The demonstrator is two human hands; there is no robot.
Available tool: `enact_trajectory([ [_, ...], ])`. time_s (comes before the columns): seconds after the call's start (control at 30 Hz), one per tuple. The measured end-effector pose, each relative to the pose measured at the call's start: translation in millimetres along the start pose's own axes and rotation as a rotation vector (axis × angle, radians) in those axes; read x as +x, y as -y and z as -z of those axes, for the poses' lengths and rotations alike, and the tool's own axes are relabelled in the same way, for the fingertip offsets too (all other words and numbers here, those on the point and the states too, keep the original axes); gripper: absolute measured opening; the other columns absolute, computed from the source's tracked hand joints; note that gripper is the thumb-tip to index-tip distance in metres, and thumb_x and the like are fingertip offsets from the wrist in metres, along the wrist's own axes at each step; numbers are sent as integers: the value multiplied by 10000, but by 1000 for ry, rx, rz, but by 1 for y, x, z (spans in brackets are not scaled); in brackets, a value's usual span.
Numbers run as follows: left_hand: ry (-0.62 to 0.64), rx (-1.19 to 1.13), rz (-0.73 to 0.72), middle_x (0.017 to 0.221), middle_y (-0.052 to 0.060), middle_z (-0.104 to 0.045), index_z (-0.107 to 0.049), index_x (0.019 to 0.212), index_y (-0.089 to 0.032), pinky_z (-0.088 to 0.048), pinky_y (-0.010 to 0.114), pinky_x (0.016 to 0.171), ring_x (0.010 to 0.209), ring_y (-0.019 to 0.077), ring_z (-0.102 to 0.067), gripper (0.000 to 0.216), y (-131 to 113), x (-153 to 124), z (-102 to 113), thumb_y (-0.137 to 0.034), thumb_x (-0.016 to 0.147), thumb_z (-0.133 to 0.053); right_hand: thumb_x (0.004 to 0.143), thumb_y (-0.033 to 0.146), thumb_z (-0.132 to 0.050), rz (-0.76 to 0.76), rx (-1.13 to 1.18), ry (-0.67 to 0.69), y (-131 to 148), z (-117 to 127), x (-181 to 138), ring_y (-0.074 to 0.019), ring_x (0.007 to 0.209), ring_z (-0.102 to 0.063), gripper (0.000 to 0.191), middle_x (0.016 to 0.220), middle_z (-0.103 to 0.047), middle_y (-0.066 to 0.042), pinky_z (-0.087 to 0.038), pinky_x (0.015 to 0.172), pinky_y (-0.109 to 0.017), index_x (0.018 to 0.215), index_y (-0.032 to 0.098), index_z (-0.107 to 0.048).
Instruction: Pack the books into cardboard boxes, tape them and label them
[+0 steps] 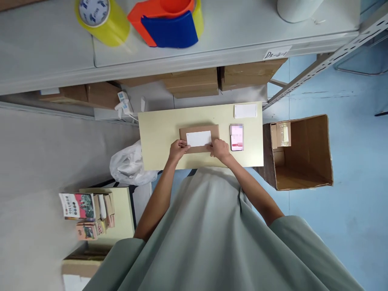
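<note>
A flat brown cardboard parcel (214, 131) lies on a small pale yellow table (160, 137). A white label (198, 138) sits on top of the parcel. My left hand (178, 149) presses on the label's left edge with fingers curled. My right hand (218, 148) presses at the label's right lower corner, fingers bent down onto it. A phone (237, 137) with a pink screen lies just right of the parcel, and a white card (245, 110) rests at the table's far right corner.
An open, empty cardboard box (303, 151) stands on the blue floor to the right. A white plastic bag (130, 163) hangs left of the table. Small product boxes (81, 210) stack on a low stand at left. A shelf above holds a yellow tape roll (103, 18) and a tape dispenser (168, 22).
</note>
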State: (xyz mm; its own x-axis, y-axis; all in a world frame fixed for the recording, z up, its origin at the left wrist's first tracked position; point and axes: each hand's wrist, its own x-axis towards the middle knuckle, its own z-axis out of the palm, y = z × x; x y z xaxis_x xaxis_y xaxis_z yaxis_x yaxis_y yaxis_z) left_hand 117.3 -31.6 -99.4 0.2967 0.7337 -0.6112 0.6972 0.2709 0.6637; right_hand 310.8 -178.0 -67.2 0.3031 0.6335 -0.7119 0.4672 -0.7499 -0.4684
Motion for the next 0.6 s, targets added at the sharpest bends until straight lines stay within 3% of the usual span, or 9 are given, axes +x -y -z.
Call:
enact_trajectory([
  [0.13, 20, 25, 24, 738, -12, -635, -680, 913, -199, -604, 343, 681, 715, 191, -657, 438, -8, -1, 3, -350, 610, -958, 1139, 393, -501, -12, 39, -34, -17, 12, -1, -267, 938, -779, 432, 792, -823, -105, -574, 853, -325, 852, 195, -756],
  [0.37, -7, 63, 46, 749, -12, -626, -670, 891, -194, -606, 339, 683, 716, 185, -648, 447, -15, -3, 2, -350, 592, -964, 1148, 462, -479, -16, 22, -144, -1, 38, 36, -330, 1089, -766, 420, 952, -824, -170, -570, 923, -374, 1100, 148, -754],
  [0.5, -46, 113, 39, 758, -6, -632, -668, 907, -197, -616, 353, 734, 742, 192, -658, 443, -12, -5, -2, -375, 624, -958, 1151, 457, -476, -5, -18, -190, -1, 34, 36, -349, 1167, -750, 406, 1159, -795, -221, -555, 961, -396, 1186, 136, -722],
  [0.6, -162, 218, 60, 857, 18, -659, -654, 944, -193, -610, 369, 836, 852, 216, -689, 494, -6, -4, -2, -387, 620, -972, 1121, 516, -538, -7, -19, -193, -15, 21, 21, -362, 1156, -747, 402, 1173, -786, -213, -559, 951, -409, 1146, 155, -713],
])
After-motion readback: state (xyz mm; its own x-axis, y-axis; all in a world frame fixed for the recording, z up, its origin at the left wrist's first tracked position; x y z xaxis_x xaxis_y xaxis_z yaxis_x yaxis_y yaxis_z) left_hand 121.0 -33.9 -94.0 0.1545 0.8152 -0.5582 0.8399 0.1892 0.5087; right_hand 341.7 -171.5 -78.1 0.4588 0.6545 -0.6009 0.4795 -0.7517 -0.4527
